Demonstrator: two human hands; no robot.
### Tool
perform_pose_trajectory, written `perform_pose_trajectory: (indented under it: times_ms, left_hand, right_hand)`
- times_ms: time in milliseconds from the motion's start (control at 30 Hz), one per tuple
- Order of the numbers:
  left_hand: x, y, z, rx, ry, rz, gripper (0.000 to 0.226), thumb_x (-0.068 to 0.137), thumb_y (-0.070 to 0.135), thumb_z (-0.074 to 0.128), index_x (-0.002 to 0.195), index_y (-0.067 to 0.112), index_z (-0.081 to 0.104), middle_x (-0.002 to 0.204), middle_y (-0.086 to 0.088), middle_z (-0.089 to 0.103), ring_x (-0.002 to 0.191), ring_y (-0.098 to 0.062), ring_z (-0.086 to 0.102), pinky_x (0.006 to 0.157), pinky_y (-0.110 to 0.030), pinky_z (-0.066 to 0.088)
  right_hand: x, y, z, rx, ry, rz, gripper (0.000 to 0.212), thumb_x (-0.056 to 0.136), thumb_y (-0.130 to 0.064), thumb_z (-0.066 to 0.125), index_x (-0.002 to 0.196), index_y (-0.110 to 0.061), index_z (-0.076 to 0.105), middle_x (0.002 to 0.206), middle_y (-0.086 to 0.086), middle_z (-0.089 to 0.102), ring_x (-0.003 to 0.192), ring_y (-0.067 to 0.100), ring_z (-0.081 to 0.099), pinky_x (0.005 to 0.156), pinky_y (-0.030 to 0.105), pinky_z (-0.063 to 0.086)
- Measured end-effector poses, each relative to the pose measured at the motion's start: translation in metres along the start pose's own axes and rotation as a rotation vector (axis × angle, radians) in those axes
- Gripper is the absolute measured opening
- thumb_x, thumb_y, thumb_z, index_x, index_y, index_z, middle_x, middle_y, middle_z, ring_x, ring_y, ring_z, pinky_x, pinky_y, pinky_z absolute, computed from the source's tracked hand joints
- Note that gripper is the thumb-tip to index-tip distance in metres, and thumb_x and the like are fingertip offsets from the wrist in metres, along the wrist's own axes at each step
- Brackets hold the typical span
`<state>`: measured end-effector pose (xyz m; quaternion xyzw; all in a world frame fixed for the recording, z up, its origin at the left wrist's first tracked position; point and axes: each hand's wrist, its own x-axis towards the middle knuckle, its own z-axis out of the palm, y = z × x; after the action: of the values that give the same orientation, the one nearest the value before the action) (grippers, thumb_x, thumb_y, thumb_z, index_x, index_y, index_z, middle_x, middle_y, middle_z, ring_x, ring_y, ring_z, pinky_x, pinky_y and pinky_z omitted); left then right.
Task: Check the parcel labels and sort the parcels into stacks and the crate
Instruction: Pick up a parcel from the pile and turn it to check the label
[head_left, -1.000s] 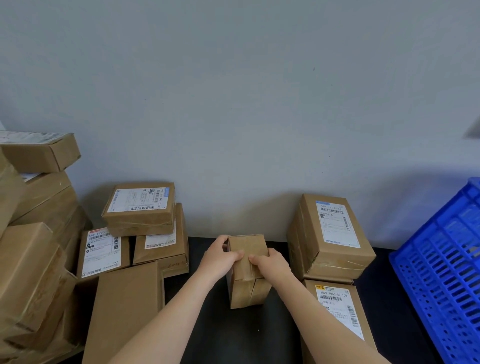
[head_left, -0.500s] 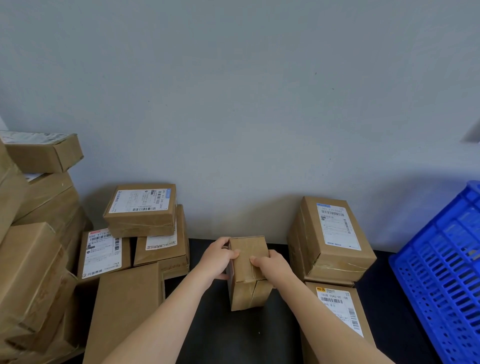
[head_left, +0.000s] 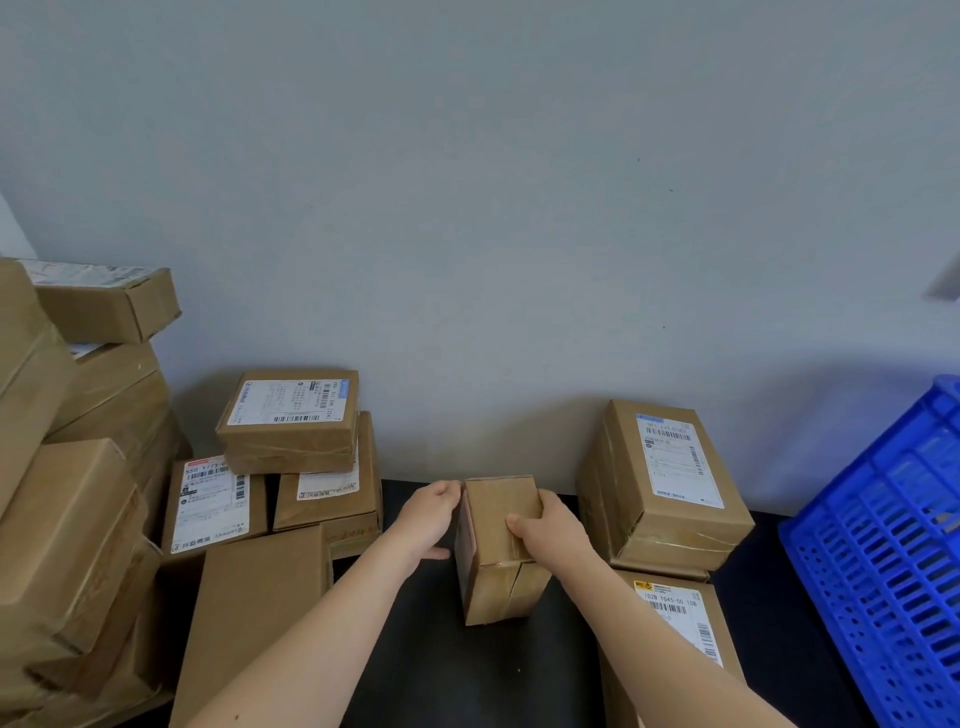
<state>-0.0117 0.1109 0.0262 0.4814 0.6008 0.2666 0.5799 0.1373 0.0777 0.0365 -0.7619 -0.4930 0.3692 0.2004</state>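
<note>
A small brown taped parcel (head_left: 496, 566) stands on end on the black table (head_left: 426, 670), with no label showing on its visible faces. My right hand (head_left: 550, 530) grips its top right side, thumb across the top. Against its left face lies my left hand (head_left: 428, 522), fingers curled at the upper edge. To the right, one labelled parcel (head_left: 665, 483) is stacked on another labelled parcel (head_left: 680, 629). A blue slotted crate (head_left: 883, 561) sits at the far right.
Several labelled parcels (head_left: 291, 421) lie stacked against the wall at left, with a plain flat box (head_left: 254, 618) in front. A tall heap of brown boxes (head_left: 67, 493) fills the left edge. A grey wall (head_left: 493, 208) stands right behind the table.
My left hand has slid from the parcel's top down onto its left face. The parcel and my right hand have barely moved.
</note>
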Motion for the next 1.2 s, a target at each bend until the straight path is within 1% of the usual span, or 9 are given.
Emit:
perform_pose_trajectory:
  times_ms: [67,133,233,300,400,667,867,1033,1200]
  left_hand:
    - [-0.001,0.000,-0.005,-0.018,0.047,-0.005,0.041,0.103,0.031,0.036,0.142,0.021,0.039,0.145,-0.006,0.039,0.129,-0.025,0.042,0.093,-0.041,0.049]
    - [-0.002,0.000,-0.010,-0.026,0.075,0.008,0.041,0.103,0.030,0.035,0.141,0.018,0.040,0.143,-0.007,0.041,0.128,-0.025,0.042,0.097,-0.042,0.045]
    - [-0.004,0.000,-0.014,0.017,0.075,0.034,0.038,0.103,0.027,0.036,0.138,0.015,0.044,0.139,-0.008,0.044,0.124,-0.025,0.044,0.097,-0.040,0.044]
    - [-0.005,-0.002,-0.014,0.054,0.068,0.043,0.037,0.102,0.024,0.038,0.137,0.015,0.045,0.138,-0.006,0.046,0.124,-0.024,0.045,0.092,-0.035,0.044]
    - [-0.006,-0.007,-0.012,0.073,0.078,0.045,0.035,0.102,0.021,0.040,0.135,0.016,0.048,0.136,-0.005,0.048,0.124,-0.021,0.044,0.099,-0.035,0.041]
    - [-0.008,-0.006,-0.005,0.057,0.107,0.028,0.038,0.100,0.022,0.043,0.137,0.014,0.046,0.139,-0.005,0.047,0.129,-0.022,0.042,0.105,-0.037,0.037]
    - [-0.010,-0.004,0.001,-0.088,0.224,0.032,0.055,0.097,0.026,0.051,0.146,0.013,0.029,0.147,-0.010,0.036,0.132,-0.026,0.040,0.093,-0.030,0.037]
    - [-0.008,-0.003,0.004,-0.355,0.279,-0.055,0.080,0.090,0.038,0.061,0.151,0.018,0.014,0.154,-0.011,0.022,0.139,-0.033,0.028,0.109,-0.050,0.030]
    - [-0.013,0.006,0.016,-0.722,0.103,-0.162,0.091,0.080,0.048,0.068,0.150,0.028,0.014,0.150,-0.010,0.032,0.133,-0.036,0.038,0.103,-0.059,0.035]
  right_hand:
    - [-0.003,0.000,0.003,-0.121,0.106,-0.093,0.060,0.095,-0.026,0.051,0.148,-0.023,0.023,0.136,0.004,0.047,0.104,0.017,0.057,0.083,0.029,0.053]
    - [-0.007,-0.002,0.010,-0.246,0.181,-0.168,0.057,0.097,-0.029,0.045,0.149,-0.025,0.021,0.148,0.004,0.036,0.119,0.020,0.051,0.092,0.036,0.051]
    - [-0.014,-0.006,0.017,-0.416,0.157,-0.165,0.078,0.092,-0.058,0.041,0.152,-0.019,0.010,0.158,0.008,0.015,0.141,0.029,0.024,0.113,0.044,0.029]
    - [-0.017,-0.010,0.019,-0.514,0.103,-0.138,0.098,0.083,-0.067,0.049,0.153,-0.017,0.000,0.159,0.010,0.005,0.144,0.032,0.013,0.115,0.046,0.020]
    - [-0.016,-0.012,0.017,-0.516,0.086,-0.115,0.101,0.080,-0.057,0.059,0.152,-0.020,-0.001,0.157,0.010,0.012,0.140,0.032,0.022,0.111,0.045,0.031]
    - [-0.012,-0.013,-0.002,-0.202,0.115,-0.015,0.093,0.074,-0.048,0.066,0.148,-0.029,0.013,0.140,0.009,0.033,0.122,0.028,0.043,0.095,0.042,0.048]
    - [-0.012,-0.019,-0.012,0.116,0.173,0.002,0.087,0.079,-0.042,0.067,0.149,-0.029,0.016,0.140,0.009,0.035,0.119,0.028,0.046,0.095,0.040,0.047]
    - [-0.015,-0.024,-0.020,0.394,0.235,0.007,0.086,0.085,-0.039,0.064,0.151,-0.029,0.009,0.145,0.008,0.035,0.124,0.028,0.044,0.094,0.038,0.040]
    - [-0.021,-0.028,-0.016,0.666,0.220,-0.004,0.085,0.088,-0.038,0.062,0.151,-0.028,0.006,0.147,0.006,0.034,0.128,0.026,0.040,0.099,0.036,0.035]
